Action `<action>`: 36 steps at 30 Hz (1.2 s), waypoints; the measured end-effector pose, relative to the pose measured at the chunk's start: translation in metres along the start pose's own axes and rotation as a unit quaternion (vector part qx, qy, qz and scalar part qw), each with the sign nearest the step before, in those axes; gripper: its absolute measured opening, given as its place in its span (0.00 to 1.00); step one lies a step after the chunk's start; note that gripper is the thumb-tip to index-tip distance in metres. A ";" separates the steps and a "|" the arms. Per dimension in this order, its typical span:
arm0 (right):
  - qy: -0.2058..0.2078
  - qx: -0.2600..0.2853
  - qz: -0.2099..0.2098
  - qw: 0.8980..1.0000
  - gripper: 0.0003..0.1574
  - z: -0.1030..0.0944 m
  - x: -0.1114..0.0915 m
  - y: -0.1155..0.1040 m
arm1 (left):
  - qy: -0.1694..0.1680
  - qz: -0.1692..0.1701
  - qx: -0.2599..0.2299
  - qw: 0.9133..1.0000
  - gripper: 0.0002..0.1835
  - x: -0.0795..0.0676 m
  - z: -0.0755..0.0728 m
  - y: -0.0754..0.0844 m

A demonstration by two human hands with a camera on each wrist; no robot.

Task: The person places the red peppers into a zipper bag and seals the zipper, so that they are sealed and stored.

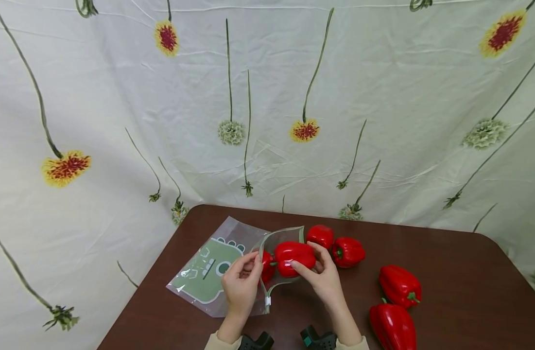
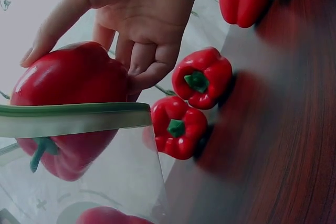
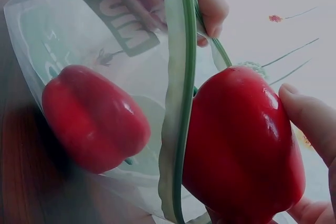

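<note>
My right hand [image 1: 321, 274] grips a red bell pepper [image 1: 293, 257] between thumb and fingers, its green stem pointing left into the mouth of a clear zip bag [image 1: 206, 267]. In the left wrist view the stem end of this pepper [image 2: 73, 93] sits behind the bag's green zip strip [image 2: 79, 119]. My left hand [image 1: 243, 282] pinches the rim of the bag and keeps the mouth spread. Another red bell pepper [image 3: 94, 119] lies inside the bag, seen through the plastic in the right wrist view. A green cartoon face is printed on the bag.
Two red peppers [image 1: 348, 252] stand just behind and right of my right hand. Two more peppers [image 1: 400, 286] lie farther right, one near the front edge. The dark brown table [image 1: 459, 282] ends at a flowered cloth [image 1: 267, 107] behind it. A white slider [image 1: 268, 300] sits on the bag's zip.
</note>
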State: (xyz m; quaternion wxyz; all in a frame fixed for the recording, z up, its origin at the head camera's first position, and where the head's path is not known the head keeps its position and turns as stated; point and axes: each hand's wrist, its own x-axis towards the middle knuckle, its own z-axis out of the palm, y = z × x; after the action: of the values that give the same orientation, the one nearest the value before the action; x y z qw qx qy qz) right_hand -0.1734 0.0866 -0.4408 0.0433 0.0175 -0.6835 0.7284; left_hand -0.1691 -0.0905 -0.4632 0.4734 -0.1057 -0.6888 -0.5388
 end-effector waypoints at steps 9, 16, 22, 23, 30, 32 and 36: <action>-0.028 -0.021 0.000 0.999 0.33 0.002 -0.002 0.000 | 0.002 0.002 0.003 1.000 0.10 0.002 0.000 0.001; -0.061 -0.027 -0.016 0.998 0.28 0.001 -0.004 0.001 | 0.010 0.014 -0.007 1.000 0.08 0.003 0.001 0.001; -0.114 -0.003 -0.025 0.993 0.27 0.005 -0.006 0.001 | 0.001 0.008 -0.011 1.000 0.09 0.003 -0.001 0.003; -0.120 -0.002 -0.030 0.992 0.27 0.005 -0.006 0.002 | -0.002 0.004 -0.010 1.000 0.09 0.003 -0.001 0.004; -0.172 0.010 -0.052 0.984 0.26 0.009 -0.007 0.000 | -0.016 -0.016 0.000 1.000 0.08 0.002 -0.001 0.008; -0.185 0.009 -0.054 0.981 0.26 0.010 -0.007 0.001 | -0.015 -0.013 0.001 1.000 0.08 0.002 -0.001 0.008; -0.211 -0.003 -0.064 0.975 0.24 0.014 -0.007 0.005 | -0.007 -0.004 -0.004 1.000 0.10 0.003 0.000 0.009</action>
State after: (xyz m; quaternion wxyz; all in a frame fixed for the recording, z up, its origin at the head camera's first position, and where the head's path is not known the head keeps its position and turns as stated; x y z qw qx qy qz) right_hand -0.1675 0.0723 -0.4456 -0.0554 0.2143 -0.6772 0.7017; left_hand -0.1641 -0.0880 -0.4550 0.4663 -0.1084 -0.6901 -0.5427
